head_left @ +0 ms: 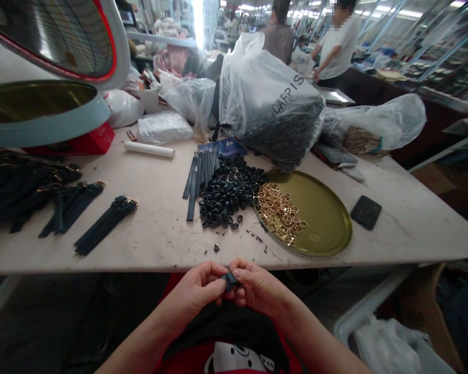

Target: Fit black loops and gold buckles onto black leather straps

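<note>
A small dark strap piece [231, 281] is pinched between my left hand [203, 284] and my right hand [256, 285], just in front of the table's near edge. The fingertips of both hands partly cover it. Beyond them lies a heap of small black loops [226, 195], with flat dark strips [197, 179] at its left. A round gold tray [327, 218] holds many gold metal buckles [278, 210] on its left side. At the left, a bundle of dark straps with gold buckles [103, 226] rests on the table.
More dark straps [19, 187] lie at the far left under a round-framed fan [54, 36]. A white roll [150, 150], a large plastic bag [271, 98] and a black flat object [366, 212] are on the table [152, 239]. Two people [337, 47] are in the background.
</note>
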`<state>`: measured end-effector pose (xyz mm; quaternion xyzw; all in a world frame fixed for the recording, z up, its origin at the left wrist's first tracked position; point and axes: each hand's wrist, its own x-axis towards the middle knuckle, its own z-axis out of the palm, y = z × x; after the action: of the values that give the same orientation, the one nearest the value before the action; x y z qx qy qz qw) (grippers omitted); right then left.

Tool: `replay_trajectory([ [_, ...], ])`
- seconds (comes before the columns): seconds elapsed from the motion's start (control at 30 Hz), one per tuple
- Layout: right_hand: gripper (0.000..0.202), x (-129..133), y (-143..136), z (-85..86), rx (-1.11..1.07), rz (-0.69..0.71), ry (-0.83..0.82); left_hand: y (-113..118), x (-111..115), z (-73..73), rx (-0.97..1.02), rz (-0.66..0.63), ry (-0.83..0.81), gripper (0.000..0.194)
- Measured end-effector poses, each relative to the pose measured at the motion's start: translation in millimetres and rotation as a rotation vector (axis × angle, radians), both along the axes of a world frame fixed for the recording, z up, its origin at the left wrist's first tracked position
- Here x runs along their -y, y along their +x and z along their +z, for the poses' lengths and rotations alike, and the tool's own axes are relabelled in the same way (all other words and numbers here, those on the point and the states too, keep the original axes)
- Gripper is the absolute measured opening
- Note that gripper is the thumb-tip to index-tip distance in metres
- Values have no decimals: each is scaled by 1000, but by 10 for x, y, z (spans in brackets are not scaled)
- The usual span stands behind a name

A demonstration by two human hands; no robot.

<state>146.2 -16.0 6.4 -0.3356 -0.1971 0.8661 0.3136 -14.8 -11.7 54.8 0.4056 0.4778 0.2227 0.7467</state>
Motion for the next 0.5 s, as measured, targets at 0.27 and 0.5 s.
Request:
replay_trajectory([
  [0.27, 19, 87, 41, 86, 469, 3, 374, -96, 55, -84, 44, -63, -4, 27],
  [0.5, 14, 74, 75, 102, 613, 101, 451, -137, 25, -104, -97, -202, 75, 23],
])
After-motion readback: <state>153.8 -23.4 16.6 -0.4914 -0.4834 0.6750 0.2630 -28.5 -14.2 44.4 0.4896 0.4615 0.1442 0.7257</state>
